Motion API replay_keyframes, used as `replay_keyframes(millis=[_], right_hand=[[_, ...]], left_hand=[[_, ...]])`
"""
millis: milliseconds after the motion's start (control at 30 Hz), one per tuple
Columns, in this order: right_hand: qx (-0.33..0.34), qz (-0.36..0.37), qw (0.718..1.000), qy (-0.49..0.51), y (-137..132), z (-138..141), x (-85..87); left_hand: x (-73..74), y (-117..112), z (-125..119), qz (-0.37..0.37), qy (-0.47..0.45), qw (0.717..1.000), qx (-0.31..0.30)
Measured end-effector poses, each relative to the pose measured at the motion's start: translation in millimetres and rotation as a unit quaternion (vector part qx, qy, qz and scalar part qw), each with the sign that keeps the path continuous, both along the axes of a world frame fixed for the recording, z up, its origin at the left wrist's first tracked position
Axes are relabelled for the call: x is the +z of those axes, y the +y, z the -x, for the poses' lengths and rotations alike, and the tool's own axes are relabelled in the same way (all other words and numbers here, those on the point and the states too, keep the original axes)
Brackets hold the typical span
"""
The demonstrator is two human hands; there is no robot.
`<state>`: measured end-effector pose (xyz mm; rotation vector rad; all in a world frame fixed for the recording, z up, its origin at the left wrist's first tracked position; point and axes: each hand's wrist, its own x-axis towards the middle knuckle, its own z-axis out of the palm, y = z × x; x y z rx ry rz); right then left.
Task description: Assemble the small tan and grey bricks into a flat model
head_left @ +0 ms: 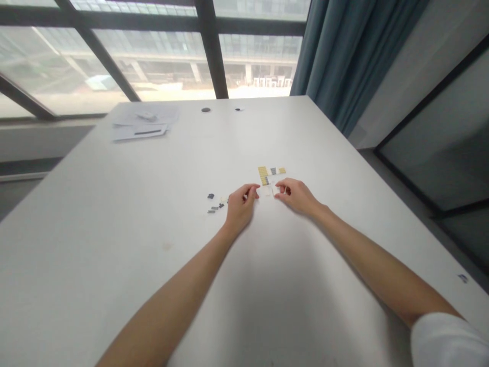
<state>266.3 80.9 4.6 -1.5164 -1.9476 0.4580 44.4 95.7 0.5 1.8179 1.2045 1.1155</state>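
A flat patchwork of small yellow, grey and white pieces [263, 172], much like building bricks, lies on the white table beyond my hands. My left hand [240, 203] is at its near left, thumb and forefinger pinched together; whatever is between the tips is too small to make out. At the near right, my right hand [298, 195] has thumb and forefinger curled around the end of a thin white piece [272, 191]. Several loose dark grey pieces [214, 208] are scattered left of my left hand, with a black piece [210, 195] behind them.
White papers [139, 133] with a small white object on top lie at the table's far left. Two round dark-centred fittings [206, 110] sit near the far edge. Windows stand behind the table [114, 244], and a blue curtain [344, 61] hangs at the right.
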Motion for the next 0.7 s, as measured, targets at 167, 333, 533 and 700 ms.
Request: replay_keyframes(millis=[167, 333, 533, 700], right_hand=[[-0.005, 0.039, 0.998, -0.04, 13, 2, -7.1], [0.005, 0.049, 0.998, -0.037, 13, 0, -6.5], [-0.015, 0.044, 0.998, -0.046, 9, 3, -5.4], [-0.03, 0.039, 0.997, -0.057, 11, 7, -6.1]], left_hand=[[-0.2, -1, 1, 0.006, -0.005, 1.0, -0.004], [-2.2, 0, 1, 0.011, -0.007, 1.0, -0.004], [-3.8, -1, 0, 0.013, -0.004, 1.0, -0.002], [-2.1, -1, 1, 0.018, 0.001, 1.0, -0.002]])
